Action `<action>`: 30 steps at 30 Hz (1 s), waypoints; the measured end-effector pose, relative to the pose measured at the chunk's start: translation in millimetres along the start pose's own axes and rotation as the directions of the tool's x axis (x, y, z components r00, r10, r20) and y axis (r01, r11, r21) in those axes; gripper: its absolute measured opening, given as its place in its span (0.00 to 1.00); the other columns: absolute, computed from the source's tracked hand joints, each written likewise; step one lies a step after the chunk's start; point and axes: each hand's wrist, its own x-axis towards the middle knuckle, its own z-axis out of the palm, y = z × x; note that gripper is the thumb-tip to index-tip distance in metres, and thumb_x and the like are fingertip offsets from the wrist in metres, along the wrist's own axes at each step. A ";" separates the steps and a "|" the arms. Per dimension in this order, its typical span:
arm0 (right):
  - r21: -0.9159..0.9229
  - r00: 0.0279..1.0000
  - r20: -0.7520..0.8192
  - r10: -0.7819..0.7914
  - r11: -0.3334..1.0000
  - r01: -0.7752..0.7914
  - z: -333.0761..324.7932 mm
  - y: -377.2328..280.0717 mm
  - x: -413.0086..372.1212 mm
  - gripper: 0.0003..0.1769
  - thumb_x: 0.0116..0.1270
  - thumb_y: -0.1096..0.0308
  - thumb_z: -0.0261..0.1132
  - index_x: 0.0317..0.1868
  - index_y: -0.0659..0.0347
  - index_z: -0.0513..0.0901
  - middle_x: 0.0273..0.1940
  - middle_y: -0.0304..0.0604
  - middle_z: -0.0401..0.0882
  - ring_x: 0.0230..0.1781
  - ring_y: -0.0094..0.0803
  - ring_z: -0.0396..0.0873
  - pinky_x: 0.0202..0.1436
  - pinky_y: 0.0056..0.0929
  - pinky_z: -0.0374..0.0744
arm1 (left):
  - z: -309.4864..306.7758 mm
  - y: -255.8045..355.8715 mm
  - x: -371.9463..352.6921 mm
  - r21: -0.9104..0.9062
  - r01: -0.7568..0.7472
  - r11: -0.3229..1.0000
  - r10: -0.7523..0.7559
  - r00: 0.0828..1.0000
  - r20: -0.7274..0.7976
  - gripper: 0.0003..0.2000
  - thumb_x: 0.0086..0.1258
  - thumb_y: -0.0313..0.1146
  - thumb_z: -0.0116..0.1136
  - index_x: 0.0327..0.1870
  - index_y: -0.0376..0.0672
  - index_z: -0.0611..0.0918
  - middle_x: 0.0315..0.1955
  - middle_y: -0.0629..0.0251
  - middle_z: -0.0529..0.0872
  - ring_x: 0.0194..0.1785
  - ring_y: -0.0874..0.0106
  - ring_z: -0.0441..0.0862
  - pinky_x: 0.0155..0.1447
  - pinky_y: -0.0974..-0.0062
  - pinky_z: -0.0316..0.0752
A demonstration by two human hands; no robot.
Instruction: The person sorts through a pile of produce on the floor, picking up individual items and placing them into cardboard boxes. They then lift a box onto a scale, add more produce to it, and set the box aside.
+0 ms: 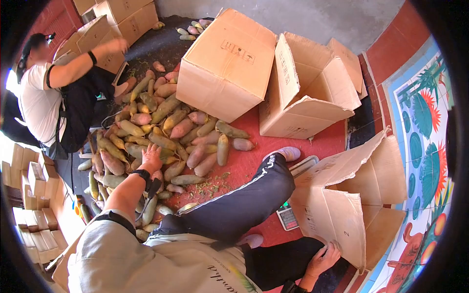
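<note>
A big heap of long green and pink radishes [173, 119] lies on the floor before me. My left hand [152, 158] reaches over its near side, fingers spread and holding nothing; the fingertips overlap the radishes there. A dark band with a small device and cable is on that wrist. My right hand [323, 261] is at the lower right by my bent knee, its fingers loosely bent with nothing visible in them. Those fingertips are close to the lower flap of an open cardboard box [328, 219]. Under that box's left side, a scale [288, 219] with a green-lit display shows partly.
A closed carton [227, 63] and another open box [308, 97] stand behind the heap. At the left a person [44, 95] sits with one arm stretched out. Stacked cartons [124, 19] line the back, with smaller boxes [36, 215] at lower left. Red matting [259, 124] covers the floor.
</note>
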 end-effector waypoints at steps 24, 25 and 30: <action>-0.032 0.999 0.031 -0.006 0.999 0.007 -1.1 -2.2 2.0 0.08 0.61 0.75 0.54 0.40 0.67 0.75 0.41 0.52 0.74 0.45 0.51 0.70 0.52 0.46 0.67 | 5.4 4.4 9.7 0.367 -0.094 0.925 0.069 0.994 0.081 0.26 0.58 0.36 0.59 0.60 0.48 0.69 0.54 0.59 0.67 0.61 0.61 0.63 0.61 0.59 0.61; -0.049 1.000 0.008 -0.029 0.998 0.029 -1.1 -1.6 1.7 0.09 0.60 0.76 0.54 0.41 0.67 0.76 0.40 0.52 0.74 0.43 0.50 0.70 0.51 0.44 0.67 | 7.2 4.3 7.7 0.381 -0.090 0.920 0.073 0.996 0.059 0.25 0.57 0.36 0.59 0.58 0.47 0.71 0.53 0.59 0.68 0.59 0.61 0.64 0.59 0.62 0.64; -0.035 0.999 0.037 0.007 0.999 -0.005 -2.6 -1.3 0.0 0.08 0.61 0.75 0.55 0.40 0.67 0.76 0.41 0.52 0.74 0.46 0.51 0.70 0.53 0.46 0.66 | 8.5 4.3 -14.5 0.380 -0.118 0.917 0.125 0.992 0.008 0.21 0.56 0.37 0.60 0.52 0.45 0.74 0.50 0.60 0.69 0.57 0.62 0.66 0.56 0.65 0.66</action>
